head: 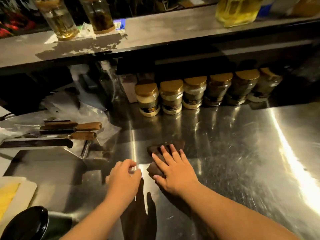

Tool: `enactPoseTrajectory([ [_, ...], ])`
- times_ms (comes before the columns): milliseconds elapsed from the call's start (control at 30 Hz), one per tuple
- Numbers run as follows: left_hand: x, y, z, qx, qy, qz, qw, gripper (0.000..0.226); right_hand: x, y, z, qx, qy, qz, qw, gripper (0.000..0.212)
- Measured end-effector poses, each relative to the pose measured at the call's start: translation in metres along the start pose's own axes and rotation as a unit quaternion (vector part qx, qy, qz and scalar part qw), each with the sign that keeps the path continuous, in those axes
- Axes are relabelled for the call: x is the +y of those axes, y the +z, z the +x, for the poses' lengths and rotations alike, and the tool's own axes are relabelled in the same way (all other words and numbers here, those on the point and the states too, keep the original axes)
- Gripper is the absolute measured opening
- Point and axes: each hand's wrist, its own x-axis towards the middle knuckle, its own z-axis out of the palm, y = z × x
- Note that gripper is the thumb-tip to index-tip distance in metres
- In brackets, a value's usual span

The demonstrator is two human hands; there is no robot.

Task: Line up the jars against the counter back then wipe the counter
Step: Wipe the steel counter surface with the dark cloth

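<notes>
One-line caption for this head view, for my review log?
Right hand presses a dark cloth flat on the steel counter; six gold-lidded jars line the back.

You face a dim kitchen: a steel shelf (155, 30) runs above the back, bottles (57, 18) at its left end, knives (69, 130) by the left edge, warm glare streaking the right side.

Shiny scratched steel counter (225, 144) w/ six gold-lidded jars (195, 94) lined along its back, dark folded cloth (164, 153) near front centre, wooden-handled knives (69, 132) and crumpled plastic (74, 106) at left.
</notes>
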Motion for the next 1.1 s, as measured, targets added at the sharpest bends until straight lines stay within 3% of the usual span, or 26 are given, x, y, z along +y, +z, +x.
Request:
enactPoseTrajectory([
  [200, 0.05, 0.066, 0.017, -0.028, 0.103, 0.074, 0.992, 0.041, 0.098, -0.008, -0.061, 0.017, 0.164, 0.016, 0.986, 0.077],
  [333, 0.107, 0.109, 0.027, -0.062, 0.173, 0.101, 0.978, 0.053, 0.141, -0.024, -0.08, -0.009, 0.229, 0.09, 0.969, 0.098],
  [400, 0.132, 0.126, 0.036, -0.075, 0.197, 0.11, 0.971, 0.057, 0.143, -0.031, -0.079, -0.018, 0.26, 0.107, 0.96, 0.108],
  [567, 0.165, 0.16, 0.07, -0.053, 0.195, 0.166, 0.965, 0.055, 0.115, -0.018, -0.069, 0.037, 0.378, 0.124, 0.917, 0.096],
  [667, 0.16, 0.17, 0.077, -0.038, 0.173, 0.148, 0.973, 0.053, 0.112, -0.01, -0.054, 0.071, 0.361, 0.095, 0.925, 0.09],
  [800, 0.155, 0.176, 0.083, -0.024, 0.17, 0.118, 0.978, 0.055, 0.137, -0.011, -0.02, 0.113, 0.213, 0.081, 0.967, 0.077],
  [900, 0.154, 0.179, 0.086, -0.007, 0.175, 0.111, 0.978, 0.057, 0.162, -0.014, 0.014, 0.092, 0.162, 0.071, 0.98, 0.073],
  [1000, 0.15, 0.182, 0.086, -0.002, 0.193, 0.125, 0.973, 0.056, 0.185, -0.015, 0.036, 0.057, 0.145, 0.04, 0.987, 0.074],
  [1100, 0.15, 0.183, 0.087, -0.007, 0.189, 0.158, 0.969, 0.061, 0.209, -0.019, 0.033, 0.074, 0.188, 0.027, 0.979, 0.073],
])
